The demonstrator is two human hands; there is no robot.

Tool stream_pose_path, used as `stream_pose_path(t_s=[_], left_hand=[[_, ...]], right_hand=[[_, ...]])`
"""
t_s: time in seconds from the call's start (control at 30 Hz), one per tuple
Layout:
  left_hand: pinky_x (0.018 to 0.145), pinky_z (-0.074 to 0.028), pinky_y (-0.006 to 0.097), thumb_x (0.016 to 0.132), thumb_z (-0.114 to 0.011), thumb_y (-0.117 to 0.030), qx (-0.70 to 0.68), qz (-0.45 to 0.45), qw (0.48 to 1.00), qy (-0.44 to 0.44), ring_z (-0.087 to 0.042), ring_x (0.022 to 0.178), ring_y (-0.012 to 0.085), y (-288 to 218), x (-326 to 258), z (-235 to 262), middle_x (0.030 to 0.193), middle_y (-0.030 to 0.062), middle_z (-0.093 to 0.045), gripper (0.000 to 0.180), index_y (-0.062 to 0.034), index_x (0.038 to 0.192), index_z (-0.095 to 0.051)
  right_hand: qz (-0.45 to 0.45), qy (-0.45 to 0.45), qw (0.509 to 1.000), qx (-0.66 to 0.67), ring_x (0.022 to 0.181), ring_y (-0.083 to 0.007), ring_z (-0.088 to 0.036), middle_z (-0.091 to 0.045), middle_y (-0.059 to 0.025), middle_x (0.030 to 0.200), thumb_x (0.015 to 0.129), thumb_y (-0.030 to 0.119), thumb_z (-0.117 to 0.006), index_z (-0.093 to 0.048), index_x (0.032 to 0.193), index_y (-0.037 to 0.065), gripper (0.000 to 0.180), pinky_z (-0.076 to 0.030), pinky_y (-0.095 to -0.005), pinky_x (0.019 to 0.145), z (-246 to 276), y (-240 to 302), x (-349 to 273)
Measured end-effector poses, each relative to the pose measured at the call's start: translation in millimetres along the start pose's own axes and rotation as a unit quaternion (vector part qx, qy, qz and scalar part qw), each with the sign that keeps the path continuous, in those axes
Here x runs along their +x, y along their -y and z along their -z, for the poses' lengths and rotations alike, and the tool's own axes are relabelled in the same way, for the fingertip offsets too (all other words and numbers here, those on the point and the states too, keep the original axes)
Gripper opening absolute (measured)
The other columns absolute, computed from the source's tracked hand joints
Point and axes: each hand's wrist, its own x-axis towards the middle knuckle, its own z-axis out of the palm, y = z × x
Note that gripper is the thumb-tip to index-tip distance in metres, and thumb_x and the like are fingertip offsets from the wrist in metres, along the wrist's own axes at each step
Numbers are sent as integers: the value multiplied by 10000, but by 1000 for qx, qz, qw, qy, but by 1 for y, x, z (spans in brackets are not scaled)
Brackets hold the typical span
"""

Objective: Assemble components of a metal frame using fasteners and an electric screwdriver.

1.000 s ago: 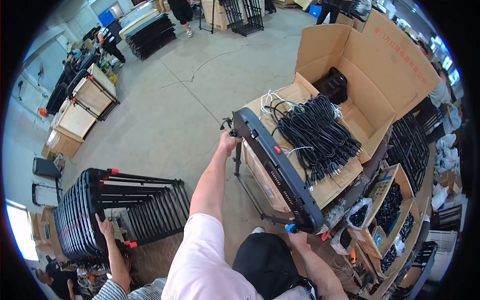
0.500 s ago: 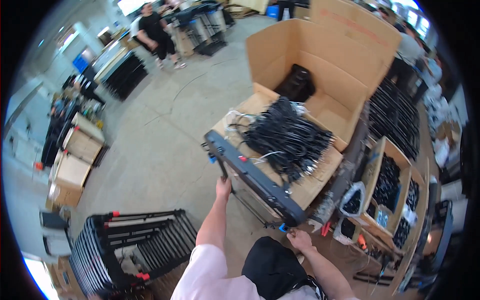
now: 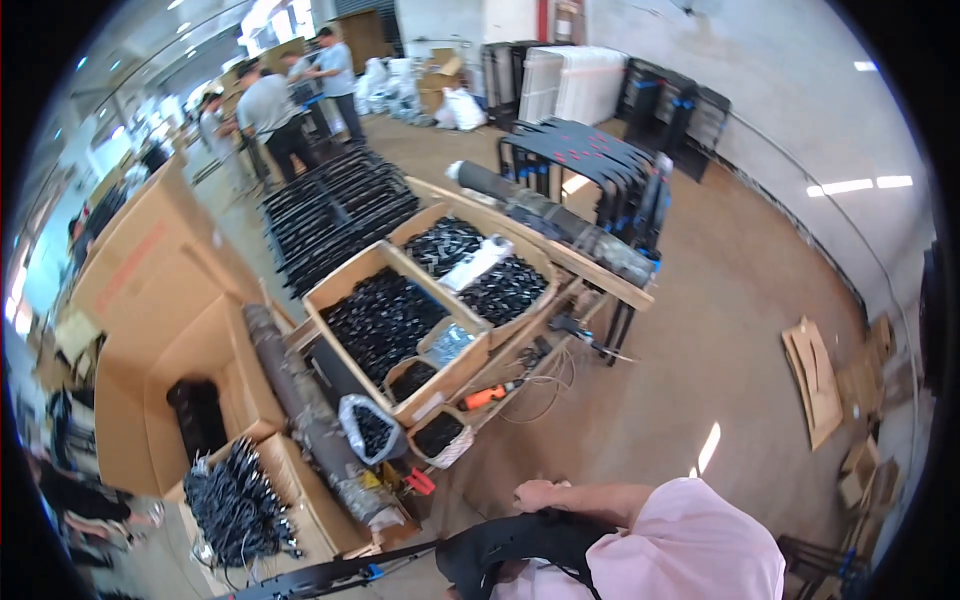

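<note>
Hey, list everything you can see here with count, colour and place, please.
Open carton: one, brown, left
Dark item: one, black, inside the carton
Cable heap: one, black, lower left
Wrapped roll: one, grey, beside the carton
Wooden trays: two, pale brown, centre
Small parts: uncountable, black, in the trays
Orange-handled tool: one, orange, beside the trays
Flat frames: uncountable, black, upper left
White panels: several, white, top
Flattened cardboard: one, brown, right
People: at least four, mostly grey tops, upper left
Long part: one, black, bottom edge, left
Pink sleeve: one, pink, bottom, right of centre
Right grip: one, bare, lower centre
</note>
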Motion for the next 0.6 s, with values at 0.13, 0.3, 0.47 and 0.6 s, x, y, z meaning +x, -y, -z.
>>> stream_pose_path(t_s=[0.13, 0.3, 0.47, 0.6], left_hand=[[671, -594, 403, 1015, -638, -256, 58, -32, 997, -45, -721, 793, 224, -78, -9, -57, 894, 73, -733, 232, -63, 1097, -737], [665, -583, 378, 1034, -630, -187, 141, -76, 984, -77, -711, 807, 205, -161, -14, -167, 912, 63, -734, 179, -63, 1118, -728], [871, -573, 309, 1042, -638, -182, 293, -243, 922, -68, -720, 959, 176, -229, 12, -214, 1074, 87, -775, 287, 20, 1237, -696], [817, -555, 296, 1073, -592, -155, 213, -335, 917, 50, -687, 895, 138, -359, -13, -310, 1007, 73, -753, 228, 18, 1172, -703]], right_hand=[[-4, -49, 997, 52, 1155, -403, -697, -746, -207, 1193, 973, 411, -593, -741, 1226, 83, 440, -536, -526, 1007, 13, -73, -22], [-58, -100, 982, 146, 1155, -389, -698, -756, -195, 1155, 975, 423, -591, -746, 1201, 91, 431, -538, -506, 1009, 44, -176, -70], [-116, -162, 943, 267, 1222, -398, -672, -722, -227, 1268, 985, 391, -557, -739, 1244, 53, 463, -521, -502, 1068, 65, -260, -97], [-223, -176, 903, 321, 1262, -385, -656, -699, -232, 1319, 988, 423, -568, -727, 1278, 43, 504, -514, -483, 1083, 59, -324, -116]])
